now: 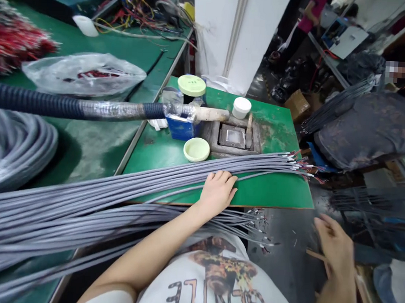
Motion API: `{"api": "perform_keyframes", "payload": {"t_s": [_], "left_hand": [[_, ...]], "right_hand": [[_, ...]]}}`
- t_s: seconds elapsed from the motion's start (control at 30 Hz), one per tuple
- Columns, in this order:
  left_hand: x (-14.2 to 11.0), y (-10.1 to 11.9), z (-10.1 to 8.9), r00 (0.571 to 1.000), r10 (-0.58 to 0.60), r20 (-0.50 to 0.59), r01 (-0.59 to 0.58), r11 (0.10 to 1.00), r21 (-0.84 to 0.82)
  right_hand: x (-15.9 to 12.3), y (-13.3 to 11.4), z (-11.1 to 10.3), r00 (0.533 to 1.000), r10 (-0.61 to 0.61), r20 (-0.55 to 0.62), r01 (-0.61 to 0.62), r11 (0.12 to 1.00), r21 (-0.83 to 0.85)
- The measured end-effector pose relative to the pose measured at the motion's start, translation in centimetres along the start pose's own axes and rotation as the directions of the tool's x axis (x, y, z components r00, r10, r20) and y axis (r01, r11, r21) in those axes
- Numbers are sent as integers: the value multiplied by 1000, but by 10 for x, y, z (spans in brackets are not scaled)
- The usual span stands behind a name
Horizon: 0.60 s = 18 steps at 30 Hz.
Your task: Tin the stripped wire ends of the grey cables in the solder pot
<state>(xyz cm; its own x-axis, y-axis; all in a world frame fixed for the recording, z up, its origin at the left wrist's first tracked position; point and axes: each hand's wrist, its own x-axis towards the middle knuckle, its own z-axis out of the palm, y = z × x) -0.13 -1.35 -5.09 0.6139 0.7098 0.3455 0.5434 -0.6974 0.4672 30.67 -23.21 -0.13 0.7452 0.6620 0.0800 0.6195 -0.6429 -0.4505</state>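
My left hand (pixel 217 191) lies over the near side of a bundle of grey cables (pixel 173 172), fingers curled onto it. One cable runs slightly apart along the near side and passes under this hand. The cable ends, stripped to thin coloured wires with white pieces (pixel 299 164), reach past the right edge of the green board (pixel 272 192). My right hand (pixel 334 244) is off to the right, beyond the board and touching no cable. Its fingers are bent and blurred, so whether they hold anything is unclear. A second grey cable bundle (pixel 171 213) hangs below the board's front edge.
Behind the bundle sit a square metal pot (pixel 236 137), a scraper-like tool (pixel 249 131), a pale green lid (pixel 196 149), a white tub (pixel 241 107) and a blue box (pixel 181 127). A ribbed hose (pixel 112 110) crosses from the left. Co-workers (pixel 369 125) are at right.
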Motion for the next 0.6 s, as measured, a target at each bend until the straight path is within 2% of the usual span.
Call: {"api": "perform_keyframes", "payload": {"t_s": [0.03, 0.07, 0.1, 0.13, 0.17, 0.2, 0.23, 0.27, 0.3, 0.33, 0.4, 0.5, 0.53, 0.6], "left_hand": [[4, 2, 2, 1000, 9, 20, -9, 1000, 14], [8, 4, 2, 999, 20, 39, -20, 1000, 5], [12, 6, 1, 998, 31, 60, -30, 999, -31], [14, 8, -2, 996, 42, 80, -34, 995, -95], [15, 9, -7, 993, 50, 102, -31, 983, -179], [15, 10, -12, 990, 55, 126, -18, 961, -275], [13, 12, -17, 987, 59, 151, 1, 930, -367], [12, 13, -23, 983, 59, 175, 25, 896, -443], [9, 15, -27, 979, 52, 198, 55, 865, -498], [7, 16, -31, 975, 39, 217, 85, 841, -534], [4, 18, -34, 969, 16, 245, 132, 808, -574], [2, 18, -34, 965, 37, 259, 137, 774, -618], [2, 17, -33, 964, 49, 262, 133, 763, -633], [1, 16, -31, 959, 55, 277, 147, 740, -656]], "right_hand": [[-12, -16, 13, 971, -20, 238, -32, 976, 213], [-22, -36, 28, 883, -111, 457, -90, 913, 397], [-30, -56, 43, 766, -205, 610, -187, 836, 516], [-34, -75, 58, 657, -277, 701, -293, 763, 576], [-35, -92, 72, 626, -321, 711, -373, 678, 634], [-32, -106, 83, 641, -353, 682, -430, 570, 700], [-26, -116, 91, 701, -348, 622, -462, 443, 768], [-17, -123, 97, 782, -301, 546, -456, 320, 830], [-7, -127, 99, 844, -242, 479, -432, 222, 874], [4, -129, 99, 887, -180, 426, -404, 149, 903], [24, -132, 93, 921, -110, 374, -368, 66, 927], [39, -136, 79, 948, -89, 306, -306, 13, 952], [39, -138, 73, 966, -75, 248, -248, 4, 969], [32, -143, 59, 998, -32, 57, -57, 16, 998]]}}
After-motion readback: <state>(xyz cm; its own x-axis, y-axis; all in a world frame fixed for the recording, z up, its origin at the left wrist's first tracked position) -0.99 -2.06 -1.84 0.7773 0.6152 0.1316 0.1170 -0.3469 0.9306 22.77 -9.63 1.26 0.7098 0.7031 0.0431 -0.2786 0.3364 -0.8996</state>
